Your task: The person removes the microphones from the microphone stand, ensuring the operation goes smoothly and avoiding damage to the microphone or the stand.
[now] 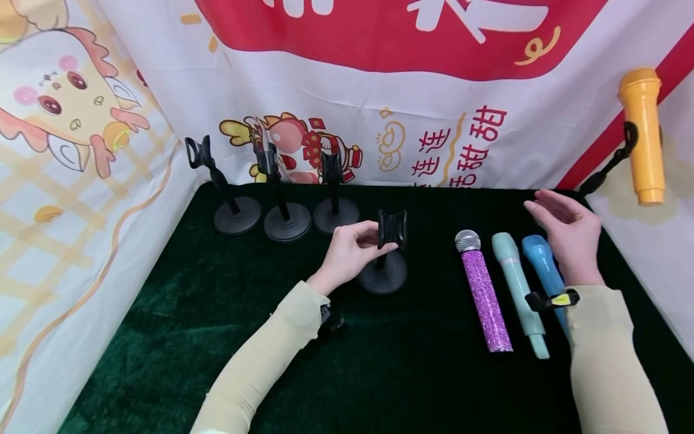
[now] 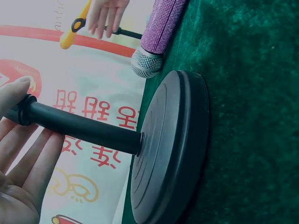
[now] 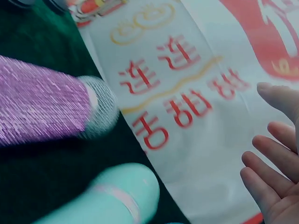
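My left hand (image 1: 352, 250) pinches a black microphone stand (image 1: 392, 230) just below its clip, thumb on one side and fingers on the other. In the left wrist view its round base (image 2: 170, 149) is low over the green cloth, and the clip is out of frame. My right hand (image 1: 575, 232) has its fingers extended and holds nothing, above the head of a blue microphone (image 1: 538, 253). Left of that lie a mint green microphone (image 1: 515, 277) and a glittery purple microphone (image 1: 484, 295) with a silver mesh head.
Three more black stands, a left one (image 1: 237, 214), a middle one (image 1: 287, 221) and a right one (image 1: 336, 214), stand at the back left with no microphones in their clips. At far right an orange microphone (image 1: 645, 138) sits in a stand's clip (image 1: 629, 138). A printed backdrop (image 1: 352, 90) rises behind the table.
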Demonstrator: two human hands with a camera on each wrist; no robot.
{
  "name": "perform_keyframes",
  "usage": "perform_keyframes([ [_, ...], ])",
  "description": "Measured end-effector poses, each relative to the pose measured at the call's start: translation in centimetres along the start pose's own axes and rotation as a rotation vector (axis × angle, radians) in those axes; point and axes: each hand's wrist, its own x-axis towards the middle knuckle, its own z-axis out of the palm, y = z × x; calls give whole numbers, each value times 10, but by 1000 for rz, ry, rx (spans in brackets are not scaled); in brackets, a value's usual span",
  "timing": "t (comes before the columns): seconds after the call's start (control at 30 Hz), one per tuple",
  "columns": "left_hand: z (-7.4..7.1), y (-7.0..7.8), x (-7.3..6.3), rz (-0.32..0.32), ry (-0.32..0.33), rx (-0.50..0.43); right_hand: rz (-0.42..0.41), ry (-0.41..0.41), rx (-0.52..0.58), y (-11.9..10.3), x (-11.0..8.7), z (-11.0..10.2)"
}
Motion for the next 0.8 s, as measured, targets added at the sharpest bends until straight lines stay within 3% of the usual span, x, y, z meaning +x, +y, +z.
perform_keyframes([
  [0.23,-1,0,15,30,9,26,194,182,205,17,27,-31],
  [0.33,-3,1,26,27,25,32,273,240,211,22,37,-41],
  [0.47,-5,1,43,16,52,25,354,259,189,26,48,-51],
  [0.63,-4,0,63,-36,120,2,363,235,123,30,60,-55],
  [0.8,0,-6,78,-78,125,-5,323,217,91,28,70,-54],
])
